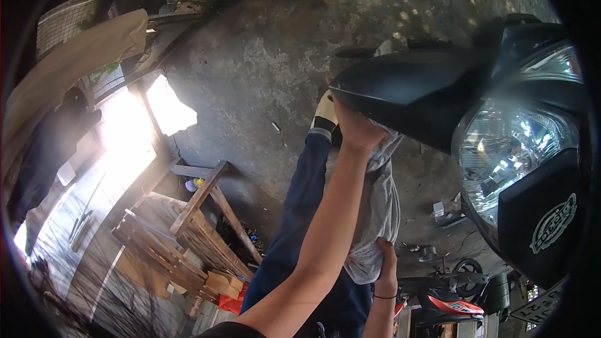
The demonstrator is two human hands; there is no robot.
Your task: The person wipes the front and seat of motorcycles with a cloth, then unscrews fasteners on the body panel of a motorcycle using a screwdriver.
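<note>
A grey cloth (377,203) hangs stretched between my two hands. My left hand (358,128) is up against the tip of a motorbike's dark body panel (407,81), gripping the cloth's upper end; its fingers are partly hidden behind the panel. Lower down, my right hand (387,258), with a thin dark band at the wrist, is closed around the cloth's lower end. To the right of the hands are the clear headlight (507,150) and a black front panel with a round white emblem (554,224).
My leg in blue jeans (307,175) stands on the worn concrete floor (250,87). A wooden frame (200,197) and a small cardboard box (223,283) are at lower left. A red and black motorbike (447,307) stands at lower right. Bright light enters from the left.
</note>
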